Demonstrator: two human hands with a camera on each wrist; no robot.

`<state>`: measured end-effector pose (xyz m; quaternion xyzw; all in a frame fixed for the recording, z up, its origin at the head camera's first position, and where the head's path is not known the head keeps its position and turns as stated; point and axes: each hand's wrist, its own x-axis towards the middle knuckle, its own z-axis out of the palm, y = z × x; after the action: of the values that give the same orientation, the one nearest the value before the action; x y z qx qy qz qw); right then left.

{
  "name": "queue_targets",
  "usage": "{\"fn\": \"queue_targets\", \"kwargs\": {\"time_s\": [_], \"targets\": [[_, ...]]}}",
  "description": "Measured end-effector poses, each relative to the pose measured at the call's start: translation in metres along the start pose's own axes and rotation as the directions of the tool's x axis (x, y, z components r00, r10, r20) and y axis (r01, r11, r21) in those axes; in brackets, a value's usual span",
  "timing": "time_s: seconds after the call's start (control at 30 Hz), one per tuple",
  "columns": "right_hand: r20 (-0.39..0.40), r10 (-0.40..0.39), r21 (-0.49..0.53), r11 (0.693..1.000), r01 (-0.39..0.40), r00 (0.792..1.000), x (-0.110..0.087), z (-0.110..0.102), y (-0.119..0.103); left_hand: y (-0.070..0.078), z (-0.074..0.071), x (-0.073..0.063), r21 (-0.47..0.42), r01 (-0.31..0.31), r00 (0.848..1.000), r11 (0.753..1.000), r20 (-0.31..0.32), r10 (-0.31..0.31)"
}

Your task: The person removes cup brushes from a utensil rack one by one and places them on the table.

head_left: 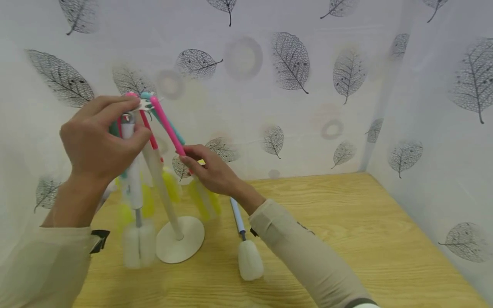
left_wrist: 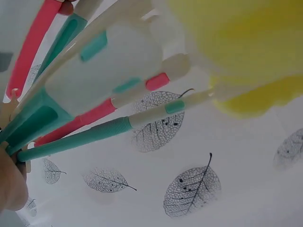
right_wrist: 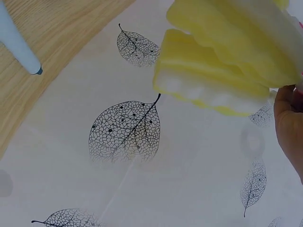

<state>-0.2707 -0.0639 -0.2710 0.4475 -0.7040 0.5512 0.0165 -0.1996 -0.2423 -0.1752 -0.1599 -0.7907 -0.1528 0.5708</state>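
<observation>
A stand (head_left: pixel 180 249) with a round cream base and a slanting post carries several sponge brushes from its top rack (head_left: pixel 143 105). My left hand (head_left: pixel 102 137) grips this rack, fingers over it and thumb below. Just beside that thumb hangs a white-handled brush (head_left: pixel 132 184) with a pale sponge head. My right hand (head_left: pixel 209 169) pinches the pink handle (head_left: pixel 168 125) of a bottle brush, whose upper end is at the rack. Yellow-and-white sponge heads (right_wrist: pixel 213 78) fill the top of the right wrist view. Teal handles (left_wrist: pixel 75 143) fan out from the rack in the left wrist view.
A brush with a light blue handle (head_left: pixel 238 216) and a white sponge head (head_left: pixel 250 261) lies on the wood-grain table (head_left: pixel 346 239), under the right forearm. Behind and to the right hang pale sheets with a leaf print (head_left: pixel 290 62).
</observation>
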Motion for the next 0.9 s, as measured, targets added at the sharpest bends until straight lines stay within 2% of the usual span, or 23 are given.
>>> {"fn": "queue_targets", "kwargs": {"time_s": [0.3,0.63,0.9], "targets": [[0.022,-0.029,0.021,0.999,0.028,0.999,-0.005,0.000,-0.005,0.003,0.007,-0.002,-0.011,0.010,0.996,1.000,-0.093,-0.011],[0.057,-0.033,0.182,0.983,0.022,0.998,-0.011,-0.002,-0.011,0.003,0.009,-0.002,-0.011,0.035,0.995,0.999,-0.091,-0.036],[0.024,0.017,0.285,0.958,-0.023,1.000,-0.017,-0.012,-0.017,0.004,0.008,-0.002,0.027,0.027,0.997,0.999,-0.078,-0.025]]}}
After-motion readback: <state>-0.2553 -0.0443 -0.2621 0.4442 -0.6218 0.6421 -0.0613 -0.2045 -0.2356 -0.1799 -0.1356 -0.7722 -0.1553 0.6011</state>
